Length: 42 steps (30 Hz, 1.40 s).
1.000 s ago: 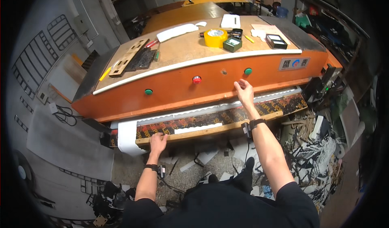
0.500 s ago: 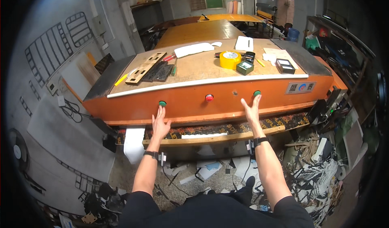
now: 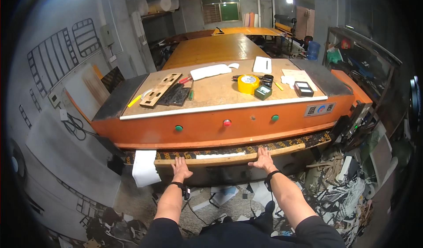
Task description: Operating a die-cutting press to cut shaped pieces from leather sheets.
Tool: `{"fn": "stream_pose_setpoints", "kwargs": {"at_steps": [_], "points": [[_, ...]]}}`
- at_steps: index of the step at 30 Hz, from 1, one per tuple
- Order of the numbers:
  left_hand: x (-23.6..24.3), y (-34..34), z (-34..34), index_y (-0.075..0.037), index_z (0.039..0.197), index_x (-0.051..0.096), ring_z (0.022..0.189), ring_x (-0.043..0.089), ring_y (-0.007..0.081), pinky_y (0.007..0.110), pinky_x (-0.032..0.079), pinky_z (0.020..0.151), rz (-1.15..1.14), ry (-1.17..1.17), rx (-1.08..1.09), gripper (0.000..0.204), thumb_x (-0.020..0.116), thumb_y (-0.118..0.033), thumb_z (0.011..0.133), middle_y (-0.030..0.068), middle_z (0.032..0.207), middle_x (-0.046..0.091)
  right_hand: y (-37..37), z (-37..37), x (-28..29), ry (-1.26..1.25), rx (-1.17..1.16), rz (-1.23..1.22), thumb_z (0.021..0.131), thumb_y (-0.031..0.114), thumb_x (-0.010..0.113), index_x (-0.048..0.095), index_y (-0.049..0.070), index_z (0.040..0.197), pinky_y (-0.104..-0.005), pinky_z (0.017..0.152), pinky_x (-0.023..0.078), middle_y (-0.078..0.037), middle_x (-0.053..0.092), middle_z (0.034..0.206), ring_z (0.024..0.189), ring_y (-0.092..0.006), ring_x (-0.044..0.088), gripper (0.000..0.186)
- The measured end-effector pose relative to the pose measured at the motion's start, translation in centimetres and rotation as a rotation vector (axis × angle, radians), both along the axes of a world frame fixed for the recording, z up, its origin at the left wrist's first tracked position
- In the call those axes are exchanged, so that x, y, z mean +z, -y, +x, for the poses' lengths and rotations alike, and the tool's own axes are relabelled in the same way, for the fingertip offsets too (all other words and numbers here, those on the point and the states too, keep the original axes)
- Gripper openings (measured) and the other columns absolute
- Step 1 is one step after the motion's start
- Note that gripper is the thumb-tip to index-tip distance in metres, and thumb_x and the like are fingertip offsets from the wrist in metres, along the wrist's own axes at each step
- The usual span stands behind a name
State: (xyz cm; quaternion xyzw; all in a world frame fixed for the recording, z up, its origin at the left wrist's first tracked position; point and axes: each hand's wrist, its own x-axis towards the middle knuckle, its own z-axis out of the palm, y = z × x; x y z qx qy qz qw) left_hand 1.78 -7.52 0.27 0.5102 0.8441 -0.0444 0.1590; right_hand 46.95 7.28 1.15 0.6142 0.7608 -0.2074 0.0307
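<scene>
My left hand [image 3: 181, 168] lies with its fingers on the pale wooden bar [image 3: 224, 160] along the front edge of a dark printed board [image 3: 288, 144]. Farther right, my right hand [image 3: 263, 160] rests on the same bar, fingers spread and reaching over onto the board. Neither hand holds anything. Above the board is the orange front of a large press machine [image 3: 202, 135], with a left green button [image 3: 178, 128], a red button [image 3: 227, 123] and a right green button [image 3: 275, 118]. A white sheet [image 3: 145, 171] hangs over the board's left end.
On the machine's top are a slotted wooden die board [image 3: 161, 90], yellow tape roll [image 3: 248, 84], dark green box [image 3: 263, 92], black-framed box [image 3: 303, 89] and white notepad [image 3: 262, 64]. Scraps [image 3: 339, 199] heap on the floor at right. A shelf rack [image 3: 365, 49] stands beyond.
Both hands have come down from the green buttons, toward me, onto the wooden bar. The view has shifted slightly, so the machine sits lower in the picture.
</scene>
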Motion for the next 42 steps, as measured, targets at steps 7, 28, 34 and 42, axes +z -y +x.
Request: {"fn": "stream_pose_setpoints", "kwargs": {"at_steps": [7, 28, 34, 42], "points": [[-0.2, -0.7, -1.0, -0.01, 0.158, 0.053, 0.167, 0.031, 0.0303, 0.056, 0.026, 0.138, 0.113, 0.031, 0.005, 0.075, 0.075, -0.02, 0.087, 0.008, 0.172, 0.047, 1.1, 0.9, 1.2, 0.02, 0.093, 0.067, 0.076, 0.069, 0.09, 0.038, 0.005, 0.174, -0.0497, 0.141, 0.021, -0.02, 0.037, 0.18, 0.171, -0.0379, 0.023, 0.128], [-0.4, -0.9, -5.9, -0.002, 0.079, 0.081, 0.087, 0.075, 0.0491, 0.058, 0.053, 0.103, 0.678, 0.081, 0.156, 0.051, 0.065, -0.043, 0.105, 0.0249, 0.086, 0.079, 6.3, -1.0, -1.3, -0.104, -0.207, 0.486, 0.095, 0.065, 0.075, 0.077, 0.005, 0.114, -0.0613, 0.119, 0.035, -0.017, 0.074, 0.131, 0.132, -0.0359, 0.061, 0.063], [-2.8, -5.9, -8.8, 0.0, 0.137, 0.074, 0.141, 0.06, 0.0443, 0.052, 0.046, 0.122, 0.84, 0.191, -0.03, 0.04, 0.067, -0.023, 0.105, 0.0258, 0.148, 0.069, 4.3, -3.1, -0.5, -0.231, -0.247, 0.632, 0.095, 0.05, 0.079, 0.077, 0.007, 0.101, -0.0596, 0.116, 0.032, -0.014, 0.076, 0.106, 0.118, -0.0368, 0.064, 0.044], [-3.9, -16.8, -9.8, -0.01, 0.16, 0.06, 0.165, 0.04, 0.0384, 0.064, 0.02, 0.136, 0.535, 0.082, -0.13, 0.051, 0.056, -0.03, 0.113, 0.0136, 0.167, 0.059, -7.9, -9.6, 3.1, -0.436, 0.102, 0.399, 0.089, 0.042, 0.088, 0.072, 0.006, 0.134, -0.0544, 0.119, 0.048, -0.02, 0.065, 0.147, 0.141, -0.0422, 0.059, 0.06]]}}
